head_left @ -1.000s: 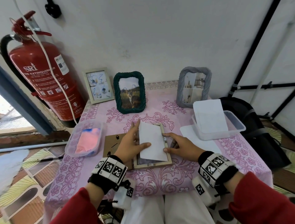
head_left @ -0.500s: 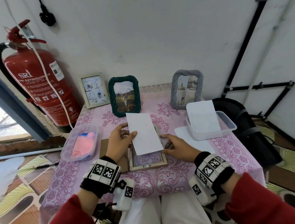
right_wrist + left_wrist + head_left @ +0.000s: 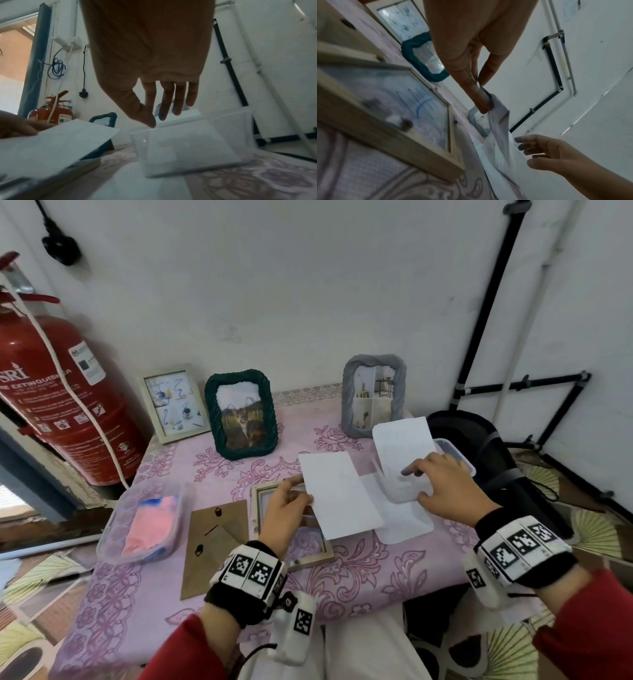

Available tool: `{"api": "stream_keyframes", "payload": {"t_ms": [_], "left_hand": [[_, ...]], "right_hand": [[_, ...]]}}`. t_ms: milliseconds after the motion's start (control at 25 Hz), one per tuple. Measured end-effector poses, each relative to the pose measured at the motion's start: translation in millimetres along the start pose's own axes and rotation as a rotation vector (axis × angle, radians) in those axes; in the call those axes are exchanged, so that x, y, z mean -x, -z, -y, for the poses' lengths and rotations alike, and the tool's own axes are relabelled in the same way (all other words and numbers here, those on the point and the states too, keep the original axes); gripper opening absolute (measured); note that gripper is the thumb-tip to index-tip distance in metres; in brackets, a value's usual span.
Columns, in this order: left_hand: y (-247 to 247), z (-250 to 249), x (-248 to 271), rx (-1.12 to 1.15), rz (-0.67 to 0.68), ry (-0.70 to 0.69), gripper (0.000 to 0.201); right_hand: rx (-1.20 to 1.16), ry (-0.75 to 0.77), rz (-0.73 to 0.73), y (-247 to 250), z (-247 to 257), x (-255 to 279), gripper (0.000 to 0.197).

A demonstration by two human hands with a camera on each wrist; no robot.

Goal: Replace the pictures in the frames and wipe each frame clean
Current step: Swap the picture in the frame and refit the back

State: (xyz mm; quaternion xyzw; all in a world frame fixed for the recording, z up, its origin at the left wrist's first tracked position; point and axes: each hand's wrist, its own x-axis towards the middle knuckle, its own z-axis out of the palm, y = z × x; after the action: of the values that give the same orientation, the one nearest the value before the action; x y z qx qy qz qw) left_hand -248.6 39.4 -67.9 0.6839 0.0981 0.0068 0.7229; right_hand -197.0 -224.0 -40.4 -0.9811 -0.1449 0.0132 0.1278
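Step in hand: swapping the picture in the wooden frame (image 3: 274, 501), which lies face down and opened near the front of the pink floral tablecloth (image 3: 359, 573); its brown backing board (image 3: 214, 546) lies just to its left

Left hand (image 3: 286, 515): thumb and fingers pinch the near left edge of a white photo sheet (image 3: 339, 494), blank side up, held above the right part of the frame and tilted toward the clear plastic tub (image 3: 455, 457)

Right hand (image 3: 442, 491): fingers spread and relaxed, gripping nothing; it hangs over the leaning white sheet (image 3: 399, 443) propped in the tub, and whether the fingertips touch it I cannot tell

Likely next move: my guess is the lifted sheet gets set aside and a fresh print is drawn from the tub; that calls for peeling off a single sheet and turning it picture side down over the glass

Look of the frame: pale wood, rectangular, small turn clips along the inner edge; in the left wrist view the tablecloth pattern shows through the glass

Other paper: another white sheet (image 3: 404, 518) lies flat on the cloth in front of the tub

Remaining frames: a white frame (image 3: 173, 402), a green rope frame (image 3: 241, 414) with a cat photo and a grey rope frame (image 3: 373, 393) stand upright along the wall

Wiping supplies: a pink and blue cloth (image 3: 150, 522) sits in a clear container (image 3: 113, 529) at the left edge; no frame is being wiped at this point
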Motion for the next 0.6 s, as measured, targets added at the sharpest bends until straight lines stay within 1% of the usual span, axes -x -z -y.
{"api": "stream_keyframes", "payload": {"t_ms": [40, 80, 160, 280, 360, 440, 600], "left_hand": [[-6.5, 3.2, -1.6, -0.004, 0.008, 0.011, 0.035], [-12.6, 6.0, -3.0, -0.007, 0.013, 0.020, 0.035], [-23.8, 10.5, -6.2, -0.011, 0.027, 0.039, 0.036], [-36.5, 16.7, -9.6, 0.006, 0.044, 0.063, 0.034], [-45.0, 20.3, -12.9, 0.009, 0.047, 0.081, 0.035], [-56.5, 24.0, -18.0, 0.003, 0.060, 0.104, 0.037], [-78.8, 31.7, -27.5, -0.033, 0.085, 0.130, 0.040]], "right_hand": [[0.016, -0.017, 0.020, -3.3, -5.6, 1.6, 0.036], [-0.015, -0.023, 0.005, -7.0, -9.9, 2.4, 0.028], [-0.130, -0.008, -0.089, -13.5, -17.0, 3.0, 0.017], [-0.246, 0.035, -0.233, -17.3, -24.2, 2.8, 0.015], [-0.295, 0.061, -0.292, -16.5, -27.5, 2.7, 0.016], [-0.318, 0.080, -0.300, -14.8, -30.2, 2.3, 0.015], [-0.317, 0.088, -0.254, -13.9, -33.0, 2.1, 0.012]]}}
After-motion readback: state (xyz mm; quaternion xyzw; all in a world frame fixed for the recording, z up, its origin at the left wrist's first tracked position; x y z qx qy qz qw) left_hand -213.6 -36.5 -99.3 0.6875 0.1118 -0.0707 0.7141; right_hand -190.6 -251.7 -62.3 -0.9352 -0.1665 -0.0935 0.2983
